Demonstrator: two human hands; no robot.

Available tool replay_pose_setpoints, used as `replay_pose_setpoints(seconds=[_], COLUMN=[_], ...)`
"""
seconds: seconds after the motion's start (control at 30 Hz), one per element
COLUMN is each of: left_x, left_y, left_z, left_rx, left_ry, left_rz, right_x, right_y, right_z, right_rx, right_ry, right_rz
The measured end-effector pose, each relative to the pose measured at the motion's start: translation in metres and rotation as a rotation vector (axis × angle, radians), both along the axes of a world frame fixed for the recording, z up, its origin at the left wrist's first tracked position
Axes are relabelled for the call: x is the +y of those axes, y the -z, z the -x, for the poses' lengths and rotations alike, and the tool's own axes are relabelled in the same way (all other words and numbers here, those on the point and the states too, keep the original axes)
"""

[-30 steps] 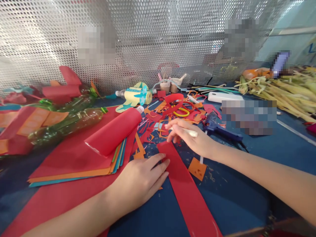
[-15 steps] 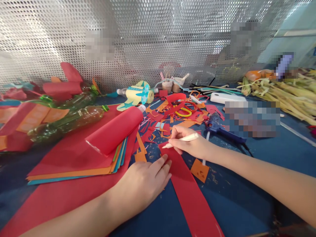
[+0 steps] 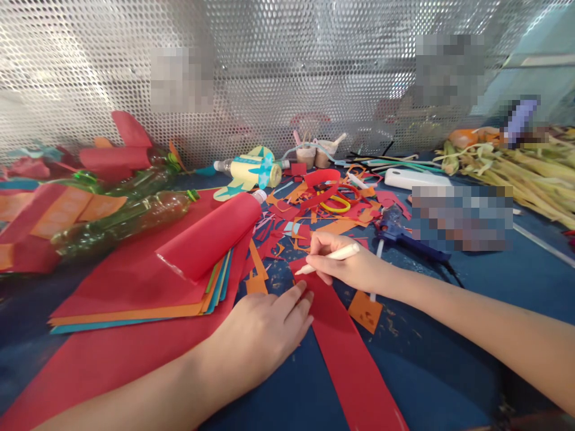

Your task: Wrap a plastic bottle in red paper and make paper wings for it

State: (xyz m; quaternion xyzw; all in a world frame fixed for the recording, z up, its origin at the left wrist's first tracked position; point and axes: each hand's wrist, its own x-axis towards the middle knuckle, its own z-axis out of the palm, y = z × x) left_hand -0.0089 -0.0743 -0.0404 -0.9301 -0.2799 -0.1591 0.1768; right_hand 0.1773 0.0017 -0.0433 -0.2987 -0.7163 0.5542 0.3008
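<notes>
Head view | right hand pinches white marker, tip lowered to red strip beyond left hand, fingers flat, grasping nothing | marking apparently starting

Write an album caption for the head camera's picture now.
Left hand on a red strip, right hand holding a white pen at the strip's far end.

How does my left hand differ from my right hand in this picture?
Your left hand lies palm down; your right hand holds a white pen. The left hand's fingers stretch over the edge of the red strip, while the right hand's bend around the pen. Both hands are bare and near the strip's far end.
</notes>
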Motion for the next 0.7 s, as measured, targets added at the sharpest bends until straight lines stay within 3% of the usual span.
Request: replay_pose_setpoints(seconds=[0.37, 0.7], left_x=[-0.0004, -0.0018], left_y=[-0.0006, -0.0008], left_z=[0.001, 0.0011], left_rx=[0.028, 0.028], left_ry=[-0.016, -0.018], left_rz=[0.017, 0.019], right_x=[-0.0009, -0.0025], right_y=[0.0025, 0.0049], right_z=[0.0012, -0.001], right_rx=[-0.043, -0.097], right_ry=[0.022, 0.088], right_rz=[-0.01, -0.113])
